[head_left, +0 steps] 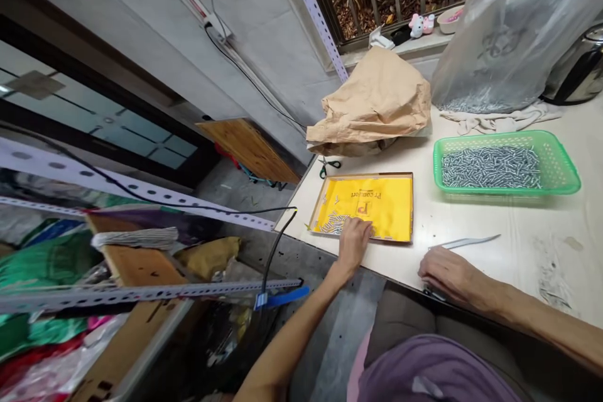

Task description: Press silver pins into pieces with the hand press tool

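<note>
A shallow yellow box lid (386,210) lies on the table, with a small heap of silvery screw-like metal pieces (333,223) in its near left corner. My left hand (354,244) reaches over the lid's near edge beside this heap, fingers curled down; whatever is between them is hidden. At the table's front edge, my right hand (450,273) is closed with bent fingers, and a small dark object shows beneath it, too unclear to name. Just beyond its knuckles lies a thin, pointed grey strip (466,242). A green plastic basket (558,179) holds many similar metal pieces (492,168).
Green-handled scissors (327,167) lie behind the lid. Along the back stand a crumpled brown paper bag (377,100), a large clear plastic bag (504,44) and a kettle (577,69). A black cable (277,242) hangs by the table's left corner, near a perforated metal rack (188,201).
</note>
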Demonstrator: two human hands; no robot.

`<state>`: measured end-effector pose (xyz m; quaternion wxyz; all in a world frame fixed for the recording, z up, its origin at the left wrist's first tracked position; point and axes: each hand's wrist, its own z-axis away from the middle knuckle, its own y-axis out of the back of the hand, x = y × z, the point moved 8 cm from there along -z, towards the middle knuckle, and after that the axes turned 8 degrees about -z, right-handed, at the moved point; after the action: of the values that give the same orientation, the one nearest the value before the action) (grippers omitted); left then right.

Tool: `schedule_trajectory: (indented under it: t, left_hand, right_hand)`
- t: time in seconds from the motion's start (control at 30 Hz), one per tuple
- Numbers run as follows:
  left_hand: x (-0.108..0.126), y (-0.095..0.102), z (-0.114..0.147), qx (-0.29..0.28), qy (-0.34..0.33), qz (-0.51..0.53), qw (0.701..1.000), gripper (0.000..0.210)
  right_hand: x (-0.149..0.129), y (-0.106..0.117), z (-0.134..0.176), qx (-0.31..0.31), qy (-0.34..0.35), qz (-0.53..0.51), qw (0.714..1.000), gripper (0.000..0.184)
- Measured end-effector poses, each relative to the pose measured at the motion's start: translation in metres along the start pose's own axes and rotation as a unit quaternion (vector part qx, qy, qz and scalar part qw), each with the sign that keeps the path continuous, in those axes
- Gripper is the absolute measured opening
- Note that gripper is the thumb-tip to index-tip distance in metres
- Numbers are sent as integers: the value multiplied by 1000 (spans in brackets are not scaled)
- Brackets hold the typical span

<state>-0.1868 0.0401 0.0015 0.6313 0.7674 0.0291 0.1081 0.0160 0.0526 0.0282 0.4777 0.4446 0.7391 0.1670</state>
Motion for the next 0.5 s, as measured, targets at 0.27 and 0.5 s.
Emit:
schedule_trajectory:
  t: [0.27,0.5]
  left_hand:
    - [-14,-29,-19,-96,-98,-58,989,25]
    - [-14,-6,-26,-51,-54,28,997,19]
  right_hand:
    - [56,144,-17,274,-130,191,934,22]
    - [30,118,31,164,-216,163,949,25]
